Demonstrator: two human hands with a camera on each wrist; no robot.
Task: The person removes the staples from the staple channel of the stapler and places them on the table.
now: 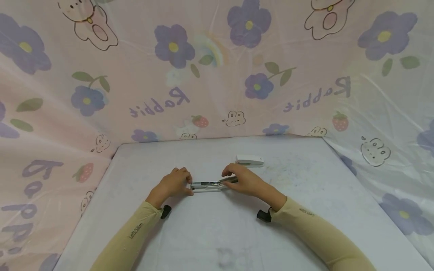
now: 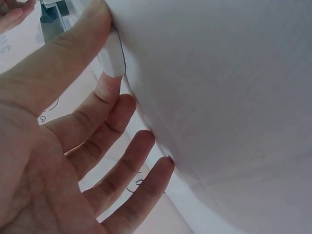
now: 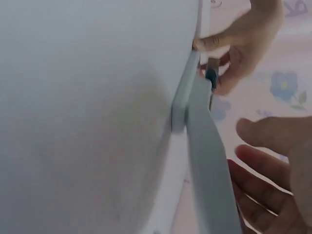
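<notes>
Close up, my left hand pinches one end of an opened stapler on the table; my right hand, fingers parted, hovers at its folded-back cover. Beyond, a second stapler sits before floral cloth.

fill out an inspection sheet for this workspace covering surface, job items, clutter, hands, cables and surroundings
Surface: flat white tabletop, faint grey marks low in the head view.
Job items: long white stapler with a silver metal channel, opened out, its pale grey top arm swung to the right.
Clutter: white, stapler-shaped object, beyond the stapler.
Hands: left hand pinches the stapler's left end; right hand is at the top arm, thumb apart from it, finger contact unclear.
Cables: nothing seen.
Surroundings: pale fabric hangings printed with purple flowers, behind and at both sides.
</notes>
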